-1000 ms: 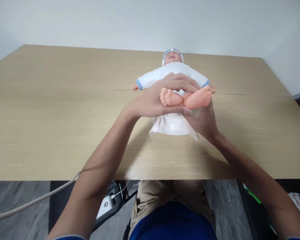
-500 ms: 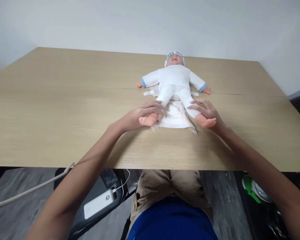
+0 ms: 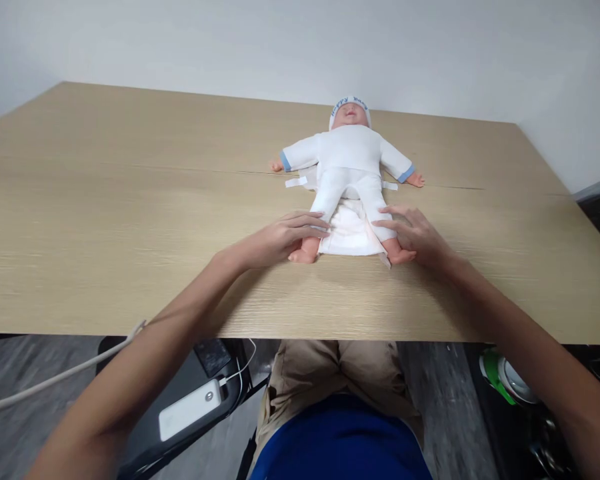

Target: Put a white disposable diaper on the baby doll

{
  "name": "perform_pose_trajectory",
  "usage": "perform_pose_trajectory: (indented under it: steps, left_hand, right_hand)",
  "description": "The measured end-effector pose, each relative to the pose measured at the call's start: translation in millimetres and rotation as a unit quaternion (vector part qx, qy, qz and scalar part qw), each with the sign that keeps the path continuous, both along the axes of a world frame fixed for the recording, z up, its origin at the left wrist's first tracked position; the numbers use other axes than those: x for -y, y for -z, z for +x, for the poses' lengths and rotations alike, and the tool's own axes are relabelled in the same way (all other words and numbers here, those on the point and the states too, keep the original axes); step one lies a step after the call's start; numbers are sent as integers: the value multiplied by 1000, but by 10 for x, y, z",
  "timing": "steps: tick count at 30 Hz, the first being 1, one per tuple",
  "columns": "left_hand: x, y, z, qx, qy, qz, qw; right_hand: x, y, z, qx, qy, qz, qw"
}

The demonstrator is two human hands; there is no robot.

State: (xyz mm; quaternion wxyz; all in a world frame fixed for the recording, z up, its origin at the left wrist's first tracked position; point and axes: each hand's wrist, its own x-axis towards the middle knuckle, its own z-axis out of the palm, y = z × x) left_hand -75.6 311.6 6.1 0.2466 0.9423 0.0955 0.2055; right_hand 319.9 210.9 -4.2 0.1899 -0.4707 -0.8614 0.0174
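At the near side, left hand (image 3: 289,239) and right hand (image 3: 421,239) rest parted fingers (image 3: 306,220) on the doll's legs (image 3: 374,195), grip unclear.

A white-clothed doll (image 3: 350,148) lies supine on an unfastened diaper (image 3: 351,235).

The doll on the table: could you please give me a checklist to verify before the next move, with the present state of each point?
1. Doll lying on its back: ok, face up.
2. Diaper under the doll, front part between the legs: ok.
3. Side tabs visible: ok, one beyond each side of the body.
4. Left hand and right hand at separate legs: ok.
5. Diaper front smooth: not ok, it looks creased.
6. Diaper back centred: cannot tell, the body covers it.
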Motion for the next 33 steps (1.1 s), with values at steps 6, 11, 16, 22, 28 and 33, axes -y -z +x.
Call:
perform_pose_trajectory:
  steps: [6, 11, 16, 22, 28, 33]
  left_hand:
    - [163, -143, 75, -36, -53, -16, 998]
    - [364, -18, 238, -52, -132, 47, 989]
    - [453, 109, 392, -56, -220, 85, 970]
    - [251, -125, 506, -13, -287, 14, 958]
    - [-368, -351, 754, 52, -317, 21, 947]
    - [-983, -382, 969, 83, -305, -32, 948]
  right_hand:
    - [-13, -174, 99, -29, -23, -63, 997]
    - [283, -271, -270, 50, 26, -42, 997]
    - [481, -116, -704, 87, 130, 9, 988]
    - [156, -120, -620, -1, 152, 41, 988]
    - [-534, -248, -408, -160, 133, 80, 975]
    - [-1209, -251, -234, -239, 147, 42, 959]
